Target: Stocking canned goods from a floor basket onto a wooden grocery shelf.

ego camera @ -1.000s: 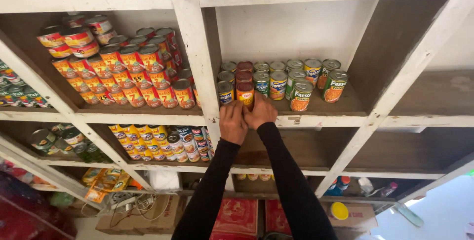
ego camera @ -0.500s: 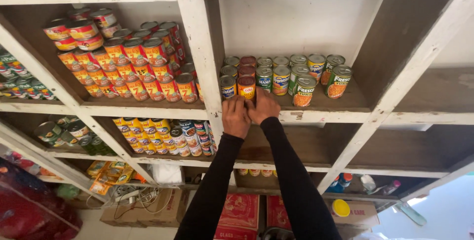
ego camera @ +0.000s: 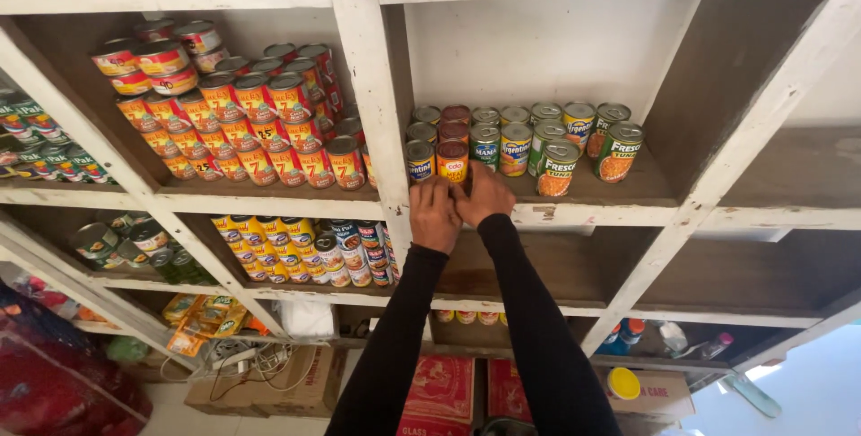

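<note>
Red-labelled can [ego camera: 452, 160] stands upright at shelf [ego camera: 619, 196] front, just above both hands; left hand [ego camera: 434, 214] and right hand [ego camera: 485, 196] together, fingertips touching its base.

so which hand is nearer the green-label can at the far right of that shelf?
Right. The right hand is at the shelf edge below the front cans, still well left of the green-label can. The left hand sits further left, beside the post.
</note>
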